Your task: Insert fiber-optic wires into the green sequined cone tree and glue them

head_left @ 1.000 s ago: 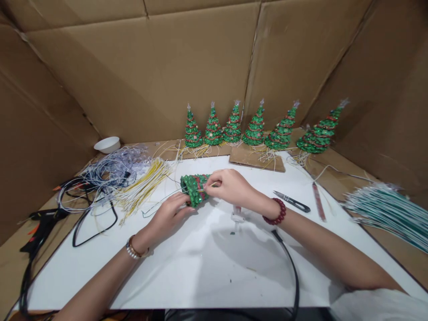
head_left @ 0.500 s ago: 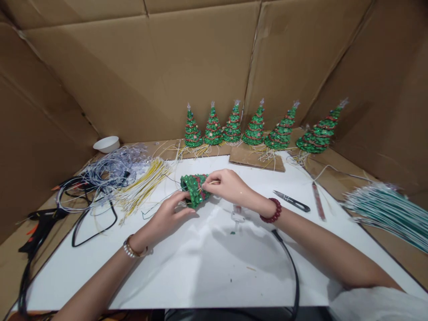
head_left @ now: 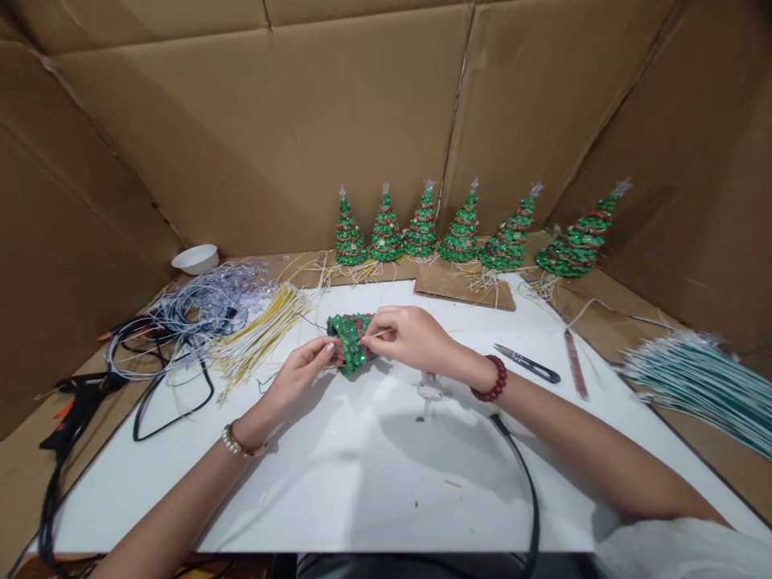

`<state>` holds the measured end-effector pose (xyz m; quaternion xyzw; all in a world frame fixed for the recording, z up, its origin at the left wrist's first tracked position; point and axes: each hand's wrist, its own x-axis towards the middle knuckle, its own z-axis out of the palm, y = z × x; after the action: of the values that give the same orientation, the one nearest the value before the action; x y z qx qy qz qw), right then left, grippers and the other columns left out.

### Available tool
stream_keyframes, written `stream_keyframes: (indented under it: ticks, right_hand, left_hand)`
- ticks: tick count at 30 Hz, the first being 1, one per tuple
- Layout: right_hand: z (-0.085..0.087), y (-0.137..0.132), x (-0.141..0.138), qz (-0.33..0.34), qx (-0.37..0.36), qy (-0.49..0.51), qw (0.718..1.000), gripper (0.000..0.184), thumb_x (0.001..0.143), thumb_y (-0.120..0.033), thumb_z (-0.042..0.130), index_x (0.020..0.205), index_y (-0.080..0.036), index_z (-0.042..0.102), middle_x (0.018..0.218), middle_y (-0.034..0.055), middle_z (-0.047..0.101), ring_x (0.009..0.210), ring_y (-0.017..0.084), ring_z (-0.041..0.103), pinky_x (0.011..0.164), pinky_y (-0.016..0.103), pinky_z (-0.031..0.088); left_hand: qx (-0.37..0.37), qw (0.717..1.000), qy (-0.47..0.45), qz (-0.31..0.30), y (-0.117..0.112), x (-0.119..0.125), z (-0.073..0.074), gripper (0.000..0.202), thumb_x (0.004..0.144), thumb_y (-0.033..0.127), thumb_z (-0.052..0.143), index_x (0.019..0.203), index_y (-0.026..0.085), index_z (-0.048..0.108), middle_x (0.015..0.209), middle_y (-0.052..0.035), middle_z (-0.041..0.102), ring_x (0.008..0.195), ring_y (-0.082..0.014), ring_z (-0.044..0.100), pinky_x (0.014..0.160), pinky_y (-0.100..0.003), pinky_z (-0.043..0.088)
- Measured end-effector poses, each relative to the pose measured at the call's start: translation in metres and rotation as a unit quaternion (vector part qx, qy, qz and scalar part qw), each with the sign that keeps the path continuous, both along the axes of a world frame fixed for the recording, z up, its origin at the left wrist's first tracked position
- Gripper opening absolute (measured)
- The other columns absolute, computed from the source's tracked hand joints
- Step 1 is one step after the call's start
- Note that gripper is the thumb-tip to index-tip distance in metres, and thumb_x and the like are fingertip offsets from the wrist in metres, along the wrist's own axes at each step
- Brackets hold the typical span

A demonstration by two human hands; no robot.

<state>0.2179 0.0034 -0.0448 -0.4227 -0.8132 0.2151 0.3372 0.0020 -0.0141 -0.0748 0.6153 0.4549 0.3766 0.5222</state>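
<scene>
A small green beaded tree (head_left: 350, 338) with red bands lies on its side over the white board (head_left: 362, 474). My left hand (head_left: 301, 374) pinches its wide base from the left, fingers closed. My right hand (head_left: 410, 334) holds the narrow end and pinches a thin yellow wire against the tree. A red bead bracelet sits on my right wrist, a pearl one on my left.
Several finished beaded trees (head_left: 461, 233) stand in a row along the cardboard back wall. Yellow wires (head_left: 259, 334), clear and black cables (head_left: 181, 322) and a white bowl (head_left: 194, 259) lie left. Snips (head_left: 527, 363) and green-white wires (head_left: 700, 378) lie right. A glue gun (head_left: 78, 398) rests far left.
My left hand has moved up from beneath the tree to pinch its base. The tree has shifted slightly; my right hand stays at its narrow end.
</scene>
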Motion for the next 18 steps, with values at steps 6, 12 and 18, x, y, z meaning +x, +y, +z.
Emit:
stream_keyframes:
  ticks: [6,12,18]
  right_hand:
    - [0.004,-0.001,0.004,0.019,0.031,-0.061,0.998,0.01,0.078,-0.019,0.061,0.072,-0.017,0.069,0.071,-0.0006,0.063,0.065,0.01,0.053,0.06,0.022,0.031]
    - [0.003,-0.006,-0.001,-0.029,-0.023,-0.038,0.999,0.015,0.076,-0.015,0.055,0.069,-0.017,0.068,0.073,0.0013,0.066,0.066,0.012,0.054,0.061,0.023,0.033]
    - [0.002,-0.008,-0.003,-0.026,-0.102,-0.005,0.994,0.014,0.073,-0.019,0.056,0.067,-0.019,0.068,0.07,-0.0006,0.068,0.063,0.012,0.057,0.057,0.022,0.033]
  left_hand:
    - [-0.009,1.0,-0.014,0.014,0.003,0.0,-0.002,0.028,0.08,0.037,0.067,0.097,0.014,0.067,0.086,-0.0052,0.068,0.079,-0.0175,0.06,0.079,-0.03,0.048]
    - [-0.024,0.999,-0.001,-0.036,0.01,0.007,0.005,0.033,0.078,0.039,0.069,0.099,0.013,0.069,0.094,-0.0083,0.07,0.079,-0.0179,0.061,0.074,-0.029,0.047]
    - [-0.073,0.993,-0.014,-0.094,0.021,0.007,0.009,0.036,0.075,0.042,0.072,0.097,0.014,0.07,0.09,-0.0078,0.071,0.076,-0.0175,0.063,0.073,-0.029,0.047]
